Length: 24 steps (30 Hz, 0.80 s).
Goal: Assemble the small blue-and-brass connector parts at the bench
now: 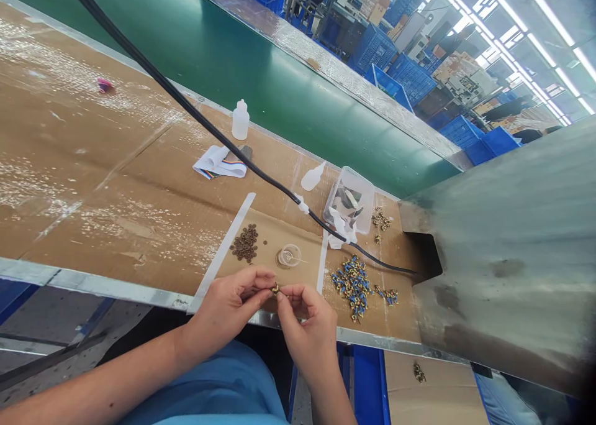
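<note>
In the head view, a small brass fitting (275,289) is pinched between the narrowly closed fingers (259,282) of the left hand (226,310) and those of the right hand (307,332), just over the edge of the surface (116,226). A pile of dark rings (244,243) is seen to the far side, and blue-sleeved terminals (352,285) are spread to the right.

Cardboard-topped bench (116,226): blue terminals (354,285), plastic bottle (241,120).

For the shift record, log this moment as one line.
Left hand and right hand | pinching: small brass part | nearby: blue-and-brass terminals
</note>
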Available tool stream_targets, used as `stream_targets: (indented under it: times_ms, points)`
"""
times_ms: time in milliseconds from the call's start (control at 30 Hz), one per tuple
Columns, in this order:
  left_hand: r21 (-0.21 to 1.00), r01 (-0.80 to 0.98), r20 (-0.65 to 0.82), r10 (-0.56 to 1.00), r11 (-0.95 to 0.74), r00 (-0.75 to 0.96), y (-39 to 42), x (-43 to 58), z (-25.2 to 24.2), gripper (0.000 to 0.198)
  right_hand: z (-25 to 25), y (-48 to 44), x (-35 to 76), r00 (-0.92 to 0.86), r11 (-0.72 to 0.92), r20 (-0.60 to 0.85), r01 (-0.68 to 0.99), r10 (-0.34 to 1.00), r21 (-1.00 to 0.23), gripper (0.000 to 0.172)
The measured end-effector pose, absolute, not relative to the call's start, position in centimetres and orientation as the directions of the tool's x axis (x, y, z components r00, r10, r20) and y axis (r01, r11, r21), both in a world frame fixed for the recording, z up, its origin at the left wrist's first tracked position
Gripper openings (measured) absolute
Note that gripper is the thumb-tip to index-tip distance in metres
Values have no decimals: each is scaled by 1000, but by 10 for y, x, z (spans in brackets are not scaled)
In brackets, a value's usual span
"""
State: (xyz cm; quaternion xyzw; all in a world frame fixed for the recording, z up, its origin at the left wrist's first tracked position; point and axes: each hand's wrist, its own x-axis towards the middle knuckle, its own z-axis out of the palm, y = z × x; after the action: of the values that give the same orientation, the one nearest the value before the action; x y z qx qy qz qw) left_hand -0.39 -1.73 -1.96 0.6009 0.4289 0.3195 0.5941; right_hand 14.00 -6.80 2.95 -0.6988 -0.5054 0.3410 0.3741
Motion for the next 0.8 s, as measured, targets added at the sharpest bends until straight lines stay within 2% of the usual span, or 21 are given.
stream_targets:
  times_ms: [300, 800]
  points:
    - [989, 112, -138, 888, 98, 439, -17, -3, -13, 22, 31, -69, 144, 308, -218, -86, 425, 948, -878, 10]
    - [989, 115, -138, 890, 97, 435, -17, -6, -18, 24, 29, -68, 140, 273, -217, -102, 433, 957, -875, 10]
